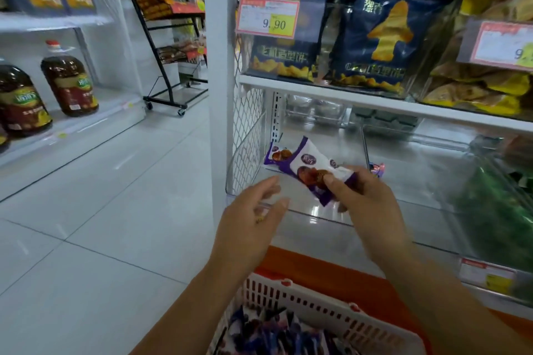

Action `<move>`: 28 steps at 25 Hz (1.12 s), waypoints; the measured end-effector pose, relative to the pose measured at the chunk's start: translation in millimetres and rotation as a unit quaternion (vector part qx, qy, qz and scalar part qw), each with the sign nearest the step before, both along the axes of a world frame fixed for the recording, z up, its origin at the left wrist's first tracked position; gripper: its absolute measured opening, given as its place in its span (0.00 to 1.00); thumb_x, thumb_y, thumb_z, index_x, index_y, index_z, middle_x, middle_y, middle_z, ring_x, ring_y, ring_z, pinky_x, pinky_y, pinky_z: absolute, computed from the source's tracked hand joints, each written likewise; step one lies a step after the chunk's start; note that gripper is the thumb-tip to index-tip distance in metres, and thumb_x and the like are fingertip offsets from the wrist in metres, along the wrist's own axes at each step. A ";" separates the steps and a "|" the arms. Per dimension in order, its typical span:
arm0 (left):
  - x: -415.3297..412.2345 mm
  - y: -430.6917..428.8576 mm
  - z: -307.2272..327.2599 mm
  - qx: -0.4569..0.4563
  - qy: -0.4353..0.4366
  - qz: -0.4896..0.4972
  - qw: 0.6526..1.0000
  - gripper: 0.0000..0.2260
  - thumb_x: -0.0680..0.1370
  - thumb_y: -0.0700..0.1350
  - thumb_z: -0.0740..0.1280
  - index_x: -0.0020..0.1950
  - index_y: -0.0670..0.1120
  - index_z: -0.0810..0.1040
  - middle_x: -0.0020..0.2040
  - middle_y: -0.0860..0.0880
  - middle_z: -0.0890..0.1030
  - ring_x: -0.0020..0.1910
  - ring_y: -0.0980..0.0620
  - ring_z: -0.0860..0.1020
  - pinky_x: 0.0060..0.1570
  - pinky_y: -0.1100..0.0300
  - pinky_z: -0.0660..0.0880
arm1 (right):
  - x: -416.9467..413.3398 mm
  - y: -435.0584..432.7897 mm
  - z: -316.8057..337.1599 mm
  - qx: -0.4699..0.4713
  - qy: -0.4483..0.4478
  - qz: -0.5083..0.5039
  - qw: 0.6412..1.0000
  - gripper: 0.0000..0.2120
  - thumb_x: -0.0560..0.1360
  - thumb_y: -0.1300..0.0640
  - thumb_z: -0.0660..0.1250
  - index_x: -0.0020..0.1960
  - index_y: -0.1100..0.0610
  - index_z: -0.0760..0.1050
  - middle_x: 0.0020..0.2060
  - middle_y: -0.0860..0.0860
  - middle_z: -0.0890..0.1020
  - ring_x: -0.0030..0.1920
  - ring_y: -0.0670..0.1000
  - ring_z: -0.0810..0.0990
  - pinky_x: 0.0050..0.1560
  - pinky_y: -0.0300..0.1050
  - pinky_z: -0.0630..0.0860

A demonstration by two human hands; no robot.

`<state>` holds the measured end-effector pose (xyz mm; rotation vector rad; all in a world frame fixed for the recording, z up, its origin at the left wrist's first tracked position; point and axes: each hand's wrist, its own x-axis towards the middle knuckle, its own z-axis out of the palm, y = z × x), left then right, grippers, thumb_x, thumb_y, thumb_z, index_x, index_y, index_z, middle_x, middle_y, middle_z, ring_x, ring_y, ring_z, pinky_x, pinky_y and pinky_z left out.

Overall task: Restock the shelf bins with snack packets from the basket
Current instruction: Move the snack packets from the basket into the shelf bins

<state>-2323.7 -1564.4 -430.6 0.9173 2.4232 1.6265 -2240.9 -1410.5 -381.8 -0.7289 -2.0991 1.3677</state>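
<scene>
Basket (302, 301) rim below clear bin (314, 215) lip

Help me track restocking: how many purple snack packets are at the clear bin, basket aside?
2. One packet lies back left in the bin; the right hand pinches a second packet over it. A purple scrap behind that hand may be a third.

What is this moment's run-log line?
right hand: holds purple-white snack packet over clear plastic bin | left hand: open, empty | white slotted basket: packets inside
</scene>
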 end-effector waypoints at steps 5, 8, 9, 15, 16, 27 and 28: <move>-51.8 -12.2 -35.9 -0.270 0.247 0.006 0.931 0.26 0.82 0.59 0.42 0.79 0.53 0.56 0.79 0.55 0.55 0.78 0.57 0.47 0.72 0.59 0.37 | -131.4 54.5 -21.5 0.015 -0.117 -0.012 0.993 0.16 0.71 0.55 0.75 0.56 0.59 0.77 0.51 0.54 0.81 0.46 0.51 0.78 0.46 0.41 0.73; -61.2 -20.1 -42.0 -0.270 0.256 0.005 0.928 0.24 0.80 0.58 0.48 0.70 0.52 0.73 0.69 0.53 0.75 0.71 0.55 0.69 0.70 0.54 0.55 | -188.9 68.7 -60.9 -0.008 -0.238 0.015 0.971 0.25 0.66 0.51 0.79 0.56 0.62 0.77 0.51 0.56 0.80 0.52 0.55 0.81 0.56 0.48 0.79; -63.0 -20.9 -42.8 -0.269 0.276 0.016 0.923 0.22 0.80 0.57 0.51 0.66 0.53 0.77 0.65 0.54 0.79 0.67 0.55 0.74 0.67 0.53 0.60 | -201.7 72.2 -69.6 -0.016 -0.253 0.005 0.967 0.25 0.66 0.50 0.79 0.56 0.62 0.76 0.50 0.58 0.80 0.51 0.55 0.81 0.55 0.50 0.79; -66.1 -18.9 -43.5 -0.244 0.307 0.041 0.919 0.19 0.79 0.58 0.55 0.63 0.54 0.79 0.61 0.57 0.81 0.64 0.57 0.77 0.65 0.51 0.63 | -234.7 85.6 -96.2 -0.062 -0.216 -0.105 0.969 0.30 0.62 0.48 0.80 0.56 0.63 0.73 0.49 0.57 0.80 0.41 0.53 0.81 0.25 0.39 0.70; -65.6 -18.7 -43.4 -0.242 0.299 0.038 0.922 0.20 0.79 0.58 0.54 0.64 0.54 0.79 0.62 0.56 0.80 0.65 0.56 0.76 0.65 0.51 0.62 | -235.2 86.5 -98.4 -0.075 -0.201 -0.112 0.970 0.37 0.59 0.47 0.81 0.60 0.63 0.72 0.54 0.58 0.80 0.48 0.56 0.82 0.30 0.42 0.76; -61.0 -17.8 -40.8 -0.219 0.246 0.008 0.944 0.22 0.82 0.59 0.52 0.76 0.56 0.61 0.76 0.59 0.60 0.71 0.67 0.47 0.69 0.65 0.34 | -229.6 73.8 -93.2 -0.025 -0.217 0.006 0.976 0.44 0.65 0.49 0.80 0.72 0.62 0.61 0.65 0.55 0.73 0.64 0.57 0.74 0.61 0.47 0.74; -61.5 -17.8 -40.9 -0.218 0.241 0.002 0.946 0.22 0.82 0.58 0.53 0.77 0.56 0.60 0.77 0.59 0.59 0.73 0.67 0.46 0.70 0.64 0.34 | -223.9 72.6 -85.4 -0.032 -0.220 0.006 0.975 0.44 0.66 0.49 0.79 0.72 0.62 0.60 0.66 0.56 0.72 0.65 0.57 0.74 0.59 0.46 0.74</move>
